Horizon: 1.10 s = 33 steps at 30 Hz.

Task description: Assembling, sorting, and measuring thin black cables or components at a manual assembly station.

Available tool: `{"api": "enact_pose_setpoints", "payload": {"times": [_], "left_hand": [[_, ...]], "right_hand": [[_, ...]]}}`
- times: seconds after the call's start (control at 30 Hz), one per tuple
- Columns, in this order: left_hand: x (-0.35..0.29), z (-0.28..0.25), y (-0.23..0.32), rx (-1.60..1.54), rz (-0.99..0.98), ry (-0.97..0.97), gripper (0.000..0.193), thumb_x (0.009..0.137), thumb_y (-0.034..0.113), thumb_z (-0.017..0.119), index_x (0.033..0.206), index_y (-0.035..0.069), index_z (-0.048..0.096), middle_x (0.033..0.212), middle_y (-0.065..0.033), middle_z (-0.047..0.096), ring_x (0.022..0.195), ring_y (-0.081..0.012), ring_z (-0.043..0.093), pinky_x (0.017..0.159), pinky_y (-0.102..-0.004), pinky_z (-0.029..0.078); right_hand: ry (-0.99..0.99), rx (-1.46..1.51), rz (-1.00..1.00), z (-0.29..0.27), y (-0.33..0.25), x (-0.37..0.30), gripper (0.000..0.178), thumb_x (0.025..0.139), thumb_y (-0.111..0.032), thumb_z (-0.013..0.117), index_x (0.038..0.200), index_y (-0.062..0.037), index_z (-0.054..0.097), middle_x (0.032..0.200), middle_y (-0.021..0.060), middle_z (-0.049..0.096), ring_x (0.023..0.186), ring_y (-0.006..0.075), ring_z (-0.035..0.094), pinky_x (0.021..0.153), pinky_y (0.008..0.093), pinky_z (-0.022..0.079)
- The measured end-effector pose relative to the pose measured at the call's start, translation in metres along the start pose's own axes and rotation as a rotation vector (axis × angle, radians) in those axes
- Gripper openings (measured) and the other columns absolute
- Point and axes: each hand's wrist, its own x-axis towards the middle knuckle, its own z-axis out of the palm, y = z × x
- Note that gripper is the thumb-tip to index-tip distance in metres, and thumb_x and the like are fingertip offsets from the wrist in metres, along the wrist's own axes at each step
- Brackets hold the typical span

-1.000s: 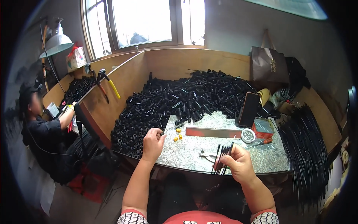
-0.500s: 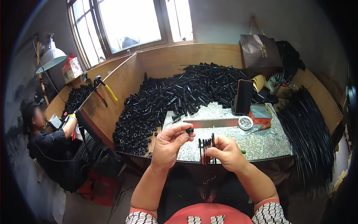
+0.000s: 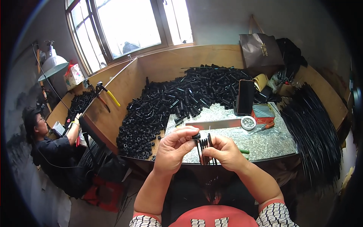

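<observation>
Left hand (image 3: 173, 150): thumb and fingertips pinched on a small black piece (image 3: 196, 136). Right hand (image 3: 226, 153), just beside it: closed around a bunch of thin black rods (image 3: 206, 145), roughly upright, between the two hands. Piece sits at the bunch's left edge; cannot tell whether it is fitted on a rod.

Just right of the right hand, a green object (image 3: 244, 151) on the speckled tabletop (image 3: 264, 145). Beyond both hands, a flat metal bar (image 3: 219, 124); right of its end, a round white dish (image 3: 247, 129) and an orange-handled tool (image 3: 270, 125). Farther, an upright phone (image 3: 245, 97). Heap of black parts (image 3: 181, 94) ahead and left of hands; long black rods (image 3: 312, 132) well off right. Far left, a co-worker (image 3: 56, 155), one arm extended.
</observation>
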Motion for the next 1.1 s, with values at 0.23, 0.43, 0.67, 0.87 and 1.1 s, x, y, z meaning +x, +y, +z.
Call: {"api": "enact_pose_setpoints", "payload": {"times": [0.23,0.43,0.67,0.87,1.1], "left_hand": [[-0.002,0.002,0.005,-0.022,-0.011,0.003,0.027,0.082,-0.005,0.066,0.109,0.0,0.063,0.115,-0.0122,0.057,0.109,-0.0191,0.055,0.097,-0.0327,0.044],[0.0,0.006,0.007,0.011,0.013,0.02,0.022,0.083,-0.008,0.064,0.103,0.002,0.064,0.113,-0.0109,0.059,0.104,-0.015,0.057,0.091,-0.0277,0.046],[0.003,0.002,0.008,0.039,0.0,-0.006,0.022,0.083,-0.009,0.063,0.103,0.001,0.064,0.112,-0.0126,0.06,0.105,-0.0173,0.057,0.092,-0.0295,0.047],[0.003,-0.003,0.004,-0.161,-0.069,-0.049,0.017,0.085,-0.006,0.06,0.101,0.0,0.063,0.111,-0.0146,0.061,0.109,-0.0214,0.057,0.097,-0.0331,0.045],[0.003,-0.012,0.002,-0.239,-0.056,-0.172,0.017,0.085,-0.003,0.062,0.102,0.0,0.063,0.113,-0.0164,0.061,0.106,-0.0234,0.059,0.092,-0.0334,0.048]], "right_hand": [[-0.011,0.046,0.014,0.003,0.004,0.0,0.011,0.09,-0.01,0.064,0.09,-0.0006,0.059,0.081,0.0032,0.065,0.071,0.0062,0.06,0.064,0.0217,0.049],[-0.01,0.015,0.008,0.008,0.0,0.002,0.008,0.091,-0.005,0.061,0.091,-0.0004,0.055,0.08,0.0071,0.063,0.072,0.0118,0.062,0.066,0.026,0.051],[-0.009,-0.073,0.018,0.012,-0.008,0.001,0.009,0.092,-0.008,0.06,0.09,-0.0002,0.056,0.08,0.005,0.063,0.071,0.0094,0.06,0.065,0.0245,0.049],[-0.093,-0.112,-0.007,0.011,-0.004,0.0,0.014,0.096,-0.013,0.053,0.092,-0.0001,0.056,0.081,0.0069,0.063,0.074,0.0116,0.06,0.069,0.0267,0.049],[-0.182,0.026,0.041,0.008,-0.001,0.004,0.018,0.096,-0.017,0.055,0.09,-0.0001,0.056,0.077,0.005,0.061,0.069,0.0105,0.058,0.064,0.0253,0.047]]}}
